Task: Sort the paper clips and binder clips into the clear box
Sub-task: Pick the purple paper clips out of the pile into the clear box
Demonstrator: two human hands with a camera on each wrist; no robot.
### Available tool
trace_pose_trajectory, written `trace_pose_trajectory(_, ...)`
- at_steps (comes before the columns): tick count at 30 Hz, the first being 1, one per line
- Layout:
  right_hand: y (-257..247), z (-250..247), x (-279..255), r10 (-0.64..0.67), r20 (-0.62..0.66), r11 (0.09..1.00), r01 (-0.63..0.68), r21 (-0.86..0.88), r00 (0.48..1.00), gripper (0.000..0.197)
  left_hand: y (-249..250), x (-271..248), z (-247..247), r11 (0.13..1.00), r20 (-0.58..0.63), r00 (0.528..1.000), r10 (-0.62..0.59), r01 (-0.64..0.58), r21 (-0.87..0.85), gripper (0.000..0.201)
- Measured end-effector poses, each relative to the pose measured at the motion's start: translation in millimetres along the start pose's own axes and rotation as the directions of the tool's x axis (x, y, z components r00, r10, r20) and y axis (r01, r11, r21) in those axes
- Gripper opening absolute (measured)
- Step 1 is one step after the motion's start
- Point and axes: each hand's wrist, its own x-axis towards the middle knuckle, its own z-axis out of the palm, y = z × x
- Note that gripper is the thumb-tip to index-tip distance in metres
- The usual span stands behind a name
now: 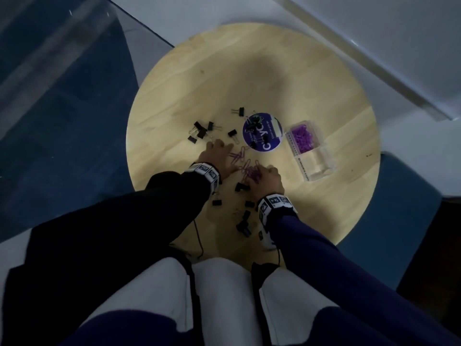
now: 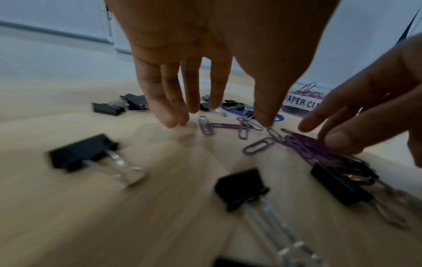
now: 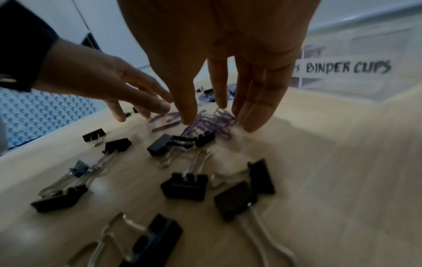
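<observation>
Round table [image 1: 249, 71] of pale wood, visible grain, a dark shadow patch near its middle; dim light overall, bluish cast; floor [image 1: 212, 11] pale grey-white beyond the table; dark blue carpet [image 1: 62, 121] to the left, under a clear glass sheet [image 1: 139, 33] with a sharp corner; a long pale strip [image 1: 374, 58] runs diagonally at upper right; a blue seat or pad [image 1: 399, 233] right of the table; dark panel [image 1: 436, 245] at far right edge
</observation>
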Motion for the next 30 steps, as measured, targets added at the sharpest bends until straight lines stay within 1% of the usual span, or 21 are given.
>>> trace_pose_trajectory(1,-1,4,0,0.007,-0.023,1.000,-0.007,-0.019,1.000,0.054,3,1,2,0.999,0.013,1.000,0.029,-0.029,0.021,0.071)
trace_pose_trajectory(4,-4,6,2,0.010,-0.068,1.000,-0.012,-0.023,0.998,0.050,11,1,10,0.988,0.015,0.993,0.119,-0.120,0.095,0.056)
trace_pose_trajectory(5,-4,4,4,0.009,-0.075,1.000,-0.011,-0.021,0.997,0.047,12,1,12,0.986,0.012,0.992,0.129,-0.130,0.103,0.052)
trace_pose_trajectory(7,-3,1,8,-0.014,-0.102,0.999,0.010,-0.036,0.995,0.033,10,1,17,0.984,0.008,0.989,0.147,-0.148,0.097,0.046)
trace_pose_trajectory(9,-3,-2,9,-0.031,-0.117,0.999,0.026,-0.038,0.993,0.024,7,-1,19,0.983,-0.008,0.986,0.167,-0.166,0.078,0.044)
trace_pose_trajectory(10,-3,-3,9,-0.035,-0.120,0.999,0.032,-0.027,0.992,0.022,5,-2,20,0.986,-0.025,0.987,0.160,-0.159,0.056,0.048)
trace_pose_trajectory(12,-2,-6,8,-0.032,-0.130,0.999,0.036,0.022,0.991,0.020,4,-6,18,0.994,-0.053,0.993,0.108,-0.107,0.017,0.058)
trace_pose_trajectory(13,-1,-8,7,-0.027,-0.143,0.998,0.035,0.058,0.989,0.017,4,-7,16,0.997,-0.054,0.995,0.082,-0.082,0.005,0.060)
trace_pose_trajectory(15,2,-14,2,0.024,-0.179,0.986,0.007,0.167,0.984,0.011,5,-8,14,0.998,-0.025,0.998,0.066,-0.066,0.005,0.056)
trace_pose_trajectory(17,6,-20,-3,0.120,-0.212,0.947,-0.048,0.318,0.970,0.012,6,-6,13,0.996,0.006,0.996,0.086,-0.086,0.026,0.050)
trace_pose_trajectory(19,10,-22,-6,0.189,-0.229,0.872,-0.056,0.486,0.955,0.019,6,-3,12,0.992,0.035,0.994,0.107,-0.109,0.062,0.042)
trace_pose_trajectory(20,13,-22,-7,0.211,-0.224,0.808,-0.041,0.587,0.951,0.024,7,-2,12,0.989,0.045,0.992,0.117,-0.121,0.083,0.038)
trace_pose_trajectory(21,16,-23,-9,0.241,-0.188,0.710,-0.041,0.703,0.952,0.028,9,0,11,0.986,0.055,0.991,0.124,-0.129,0.101,0.035)
trace_pose_trajectory(22,17,-25,-11,0.264,-0.133,0.585,-0.049,0.810,0.955,0.029,10,1,11,0.984,0.063,0.989,0.131,-0.137,0.112,0.033)
trace_pose_trajectory(24,22,-30,-16,0.265,-0.004,0.333,-0.088,0.939,0.964,0.027,12,2,12,0.979,0.077,0.986,0.147,-0.157,0.131,0.031)
trace_pose_trajectory(25,22,-35,-21,0.264,0.056,0.256,-0.126,0.959,0.963,0.027,13,3,12,0.977,0.083,0.985,0.150,-0.161,0.142,0.030)
trace_pose_trajectory(28,27,-45,-29,0.255,0.203,0.141,-0.244,0.959,0.945,0.028,16,5,8,0.979,0.091,0.988,0.126,-0.139,0.151,0.027)
trace_pose_trajectory(30,28,-46,-32,0.279,0.271,0.056,-0.297,0.953,0.921,0.014,20,6,2,0.984,0.114,0.987,0.113,-0.128,0.127,0.027)
